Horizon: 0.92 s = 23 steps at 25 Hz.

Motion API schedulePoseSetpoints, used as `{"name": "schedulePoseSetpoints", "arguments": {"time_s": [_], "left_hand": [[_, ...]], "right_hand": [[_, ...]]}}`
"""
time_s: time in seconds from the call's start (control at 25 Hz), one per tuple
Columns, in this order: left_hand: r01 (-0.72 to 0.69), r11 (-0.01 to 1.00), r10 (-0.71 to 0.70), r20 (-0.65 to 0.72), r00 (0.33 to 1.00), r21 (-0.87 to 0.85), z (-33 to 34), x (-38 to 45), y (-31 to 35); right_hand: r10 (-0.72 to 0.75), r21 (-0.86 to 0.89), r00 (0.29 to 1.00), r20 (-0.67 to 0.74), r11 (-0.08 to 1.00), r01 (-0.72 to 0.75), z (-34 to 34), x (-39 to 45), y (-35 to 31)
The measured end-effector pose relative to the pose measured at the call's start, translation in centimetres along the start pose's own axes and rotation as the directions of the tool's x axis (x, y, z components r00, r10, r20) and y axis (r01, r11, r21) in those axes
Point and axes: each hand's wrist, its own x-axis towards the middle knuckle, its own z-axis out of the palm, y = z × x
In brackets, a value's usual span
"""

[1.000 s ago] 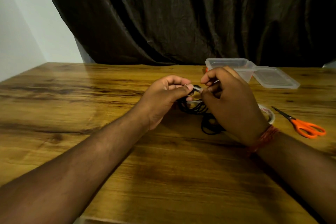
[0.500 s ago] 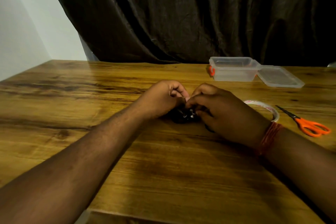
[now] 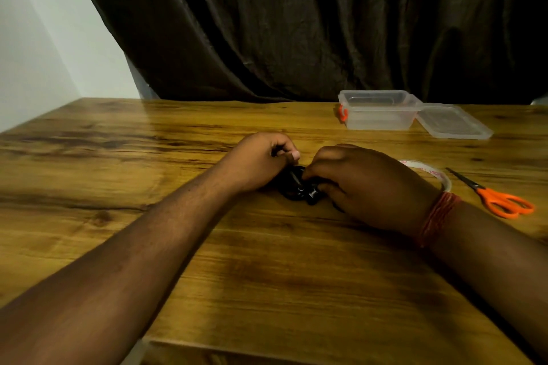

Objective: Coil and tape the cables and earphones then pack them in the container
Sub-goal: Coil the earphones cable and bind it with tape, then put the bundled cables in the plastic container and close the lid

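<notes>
Left hand [image 3: 261, 161] and right hand [image 3: 364, 184] both pinch the black cable [image 3: 296, 187] bundle between them on tabletop [image 3: 267, 261]. Tape [image 3: 430, 170] at 3 o'clock, nearer right hand.

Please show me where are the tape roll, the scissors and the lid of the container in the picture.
tape roll [image 3: 438, 174]: head view, on the visible right part of its ring.
scissors [image 3: 504, 202]: head view, on the orange handles.
lid [image 3: 453, 122]: head view, on its flat middle, right of the container.
</notes>
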Motion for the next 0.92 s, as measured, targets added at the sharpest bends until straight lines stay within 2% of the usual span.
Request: {"name": "schedulePoseSetpoints", "arguments": {"time_s": [0.12, 0.4, 0.6, 0.76, 0.92], "left_hand": [[0.001, 1.0, -0.001, -0.025, 1.0, 0.021, 0.0, -0.2, 0.0], [0.005, 0.991, 0.016, -0.155, 0.988, 0.132, 0.1, -1.2, -0.4], [-0.081, 0.875, 0.216, -0.236, 0.947, 0.476, 0.0, -2.1, 0.2], [-0.004, 0.818, 0.152, -0.209, 0.966, 0.575, -1.9, -3.2, -0.7], [0.075, 0.758, 0.048, -0.169, 0.984, 0.648, -3.0, -5.8, -0.4]], "right_hand": [[0.058, 0.066, 0.997, -0.045, 0.996, -0.055, -0.7, -0.1, 0.2], [0.255, 0.059, 0.945, -0.206, 0.967, -0.248, -1.4, -0.8, 4.2], [0.358, 0.017, 0.881, -0.309, 0.929, -0.371, -2.0, -1.9, 5.7], [0.47, 0.002, 0.826, -0.311, 0.87, -0.494, -1.5, -3.2, 5.8], [0.586, -0.056, 0.79, -0.182, 0.796, -0.603, -0.9, -5.4, 4.5]]}}
